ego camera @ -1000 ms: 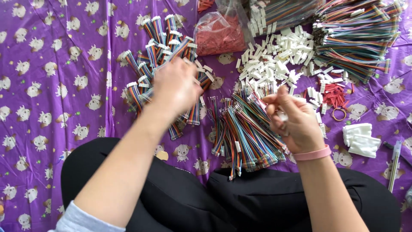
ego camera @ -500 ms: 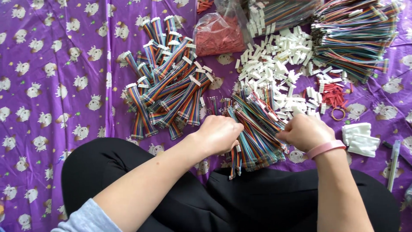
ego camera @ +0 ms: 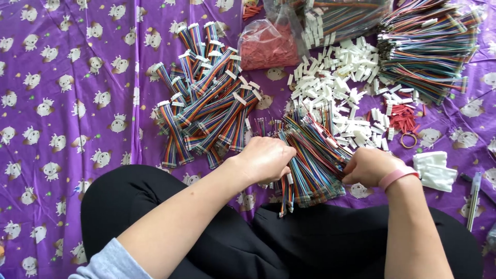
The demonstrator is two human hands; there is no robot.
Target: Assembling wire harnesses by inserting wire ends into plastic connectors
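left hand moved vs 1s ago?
Yes. The left hand has come back from the pile of finished ribbon cables to the loose wire bundle near the lap.

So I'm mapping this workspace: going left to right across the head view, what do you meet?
Heap of rainbow ribbon cables with white connectors → left hand → bundle of loose multicoloured wires → right hand with pink wristband → stack of white plastic pieces → pen.

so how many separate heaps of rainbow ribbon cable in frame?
3: one with white plugs left of centre, one under both hands, one top right. The bag at top may hide more.
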